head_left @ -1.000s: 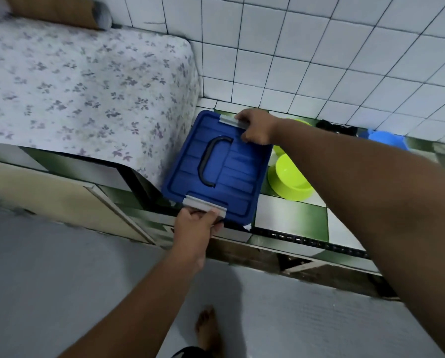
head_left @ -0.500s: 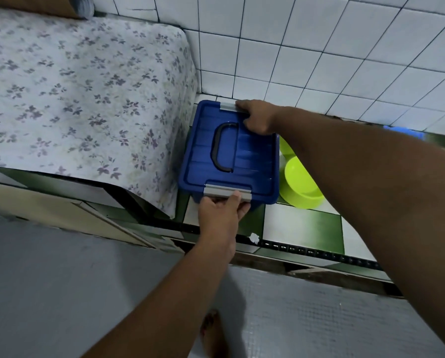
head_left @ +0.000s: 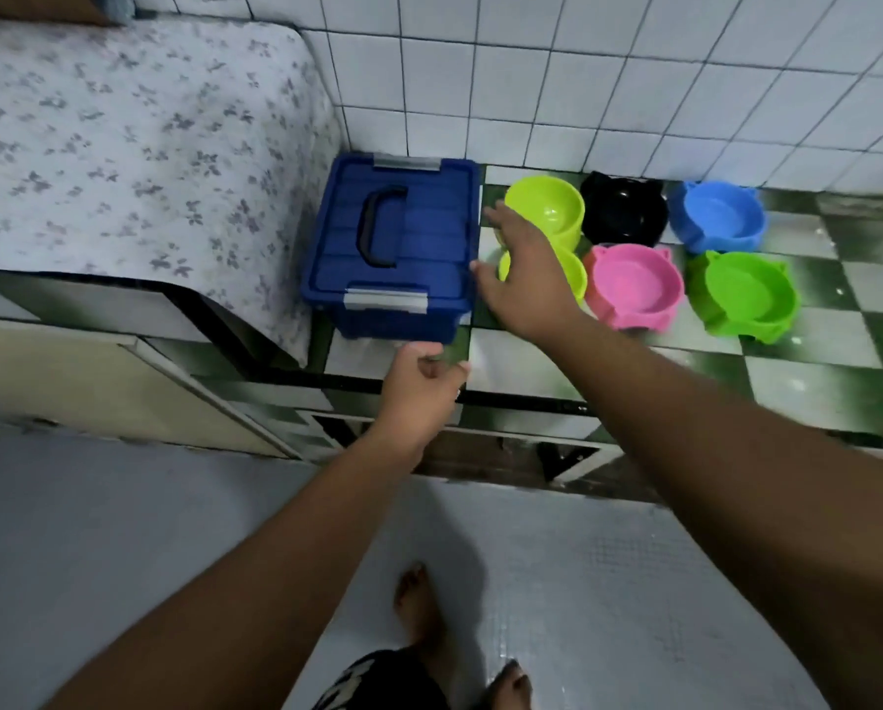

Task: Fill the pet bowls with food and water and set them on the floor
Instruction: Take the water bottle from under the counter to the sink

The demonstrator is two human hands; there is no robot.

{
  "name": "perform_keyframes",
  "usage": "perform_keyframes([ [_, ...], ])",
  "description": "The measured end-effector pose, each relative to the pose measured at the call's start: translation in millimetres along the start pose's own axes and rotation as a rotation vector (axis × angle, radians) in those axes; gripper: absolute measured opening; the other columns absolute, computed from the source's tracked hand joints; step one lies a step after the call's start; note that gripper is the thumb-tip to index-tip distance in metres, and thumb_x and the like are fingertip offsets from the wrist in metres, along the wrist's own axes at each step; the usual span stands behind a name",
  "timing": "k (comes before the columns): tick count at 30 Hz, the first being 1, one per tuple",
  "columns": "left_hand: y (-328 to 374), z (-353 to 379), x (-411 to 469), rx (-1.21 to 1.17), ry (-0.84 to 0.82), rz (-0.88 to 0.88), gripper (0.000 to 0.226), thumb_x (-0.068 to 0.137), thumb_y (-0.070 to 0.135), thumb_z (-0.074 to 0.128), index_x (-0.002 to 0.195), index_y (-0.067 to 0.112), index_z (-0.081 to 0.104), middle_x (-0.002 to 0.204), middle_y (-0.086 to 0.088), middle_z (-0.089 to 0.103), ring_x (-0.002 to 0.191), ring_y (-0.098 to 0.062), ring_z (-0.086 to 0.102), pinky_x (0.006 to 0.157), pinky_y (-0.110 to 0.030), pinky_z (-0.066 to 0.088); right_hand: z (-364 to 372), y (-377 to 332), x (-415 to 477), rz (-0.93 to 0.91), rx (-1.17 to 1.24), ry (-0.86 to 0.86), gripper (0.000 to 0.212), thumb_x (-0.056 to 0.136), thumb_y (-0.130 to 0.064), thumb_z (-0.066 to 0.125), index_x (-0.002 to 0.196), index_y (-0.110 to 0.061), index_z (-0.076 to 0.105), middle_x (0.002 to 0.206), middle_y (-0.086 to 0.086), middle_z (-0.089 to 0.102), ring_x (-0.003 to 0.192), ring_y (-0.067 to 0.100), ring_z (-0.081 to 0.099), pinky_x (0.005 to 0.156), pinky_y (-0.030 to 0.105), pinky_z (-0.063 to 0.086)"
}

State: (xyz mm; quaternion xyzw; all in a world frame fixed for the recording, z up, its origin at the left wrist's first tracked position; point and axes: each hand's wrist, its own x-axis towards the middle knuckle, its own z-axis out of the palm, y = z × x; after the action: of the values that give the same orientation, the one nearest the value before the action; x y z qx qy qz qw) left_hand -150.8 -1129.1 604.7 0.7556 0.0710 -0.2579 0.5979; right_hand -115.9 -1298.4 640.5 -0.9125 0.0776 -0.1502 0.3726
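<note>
a blue storage box [head_left: 398, 248] sat shut on the counter [head_left: 813, 381], its lid carrying a black handle and a grey latch at the near and far edges; nothing on it could be read as a brand or label. the only writing in view was white print on the black shorts [head_left: 377, 678] at the bottom edge, too cut off and blurred to read. the left hand [head_left: 418, 386] hung just in front of the box, fingers loosely curled around nothing. the right hand [head_left: 526, 279] reached in beside the box's right side with fingers spread and relaxed, over the lower lime bowl [head_left: 580, 274]; whether it touched that bowl could not be told. the pet bowls stood in two rows to the right of the box: an upper lime bowl [head_left: 544, 210], a black bowl [head_left: 623, 215] and a blue bowl [head_left: 718, 222] against the wall, then the lower lime one, a pink bowl [head_left: 634, 284] and a green bowl [head_left: 746, 294] nearer. the counter was tiled in a green and white check with a black edge strip. white square wall tiles [head_left: 582, 94] rose behind. a floral cloth [head_left: 121, 146] covered the raised surface to the left of the box. below, bare feet [head_left: 418, 602] stood on a pale grey floor [head_left: 121, 530].
</note>
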Motion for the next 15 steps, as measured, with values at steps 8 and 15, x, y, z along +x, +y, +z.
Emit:
perform_keyframes([
  [8, -44.6, 27.8, -50.1, 0.529, -0.404, 0.197, 0.04, 0.087, 0.027, 0.081, 0.123, 0.023, 0.065, 0.117, 0.006, 0.067, 0.107, 0.001, 0.061, 0.081, -0.012, 0.044, -48.6, 54.4, -219.5, 0.064, -0.019, -0.12, 0.07, 0.085, -0.011, 0.076, 0.147, -0.01, 0.044, 0.147, 0.008, 0.049, 0.134, 0.022, 0.045, 0.116, 0.032, 0.032],
  [15, -121.1, 58.2, -33.7, 0.755, -0.621, 0.162, 0.04, 0.083, 0.032, 0.084, 0.119, 0.026, 0.068, 0.109, 0.004, 0.07, 0.101, -0.008, 0.065, 0.088, -0.028, 0.053, -8.8, 112.4, -311.4, 0.437, 0.104, -0.341, 0.067, 0.086, -0.029, 0.076, 0.146, -0.025, 0.046, 0.144, -0.007, 0.049, 0.126, 0.004, 0.045, 0.11, 0.028, 0.038],
])
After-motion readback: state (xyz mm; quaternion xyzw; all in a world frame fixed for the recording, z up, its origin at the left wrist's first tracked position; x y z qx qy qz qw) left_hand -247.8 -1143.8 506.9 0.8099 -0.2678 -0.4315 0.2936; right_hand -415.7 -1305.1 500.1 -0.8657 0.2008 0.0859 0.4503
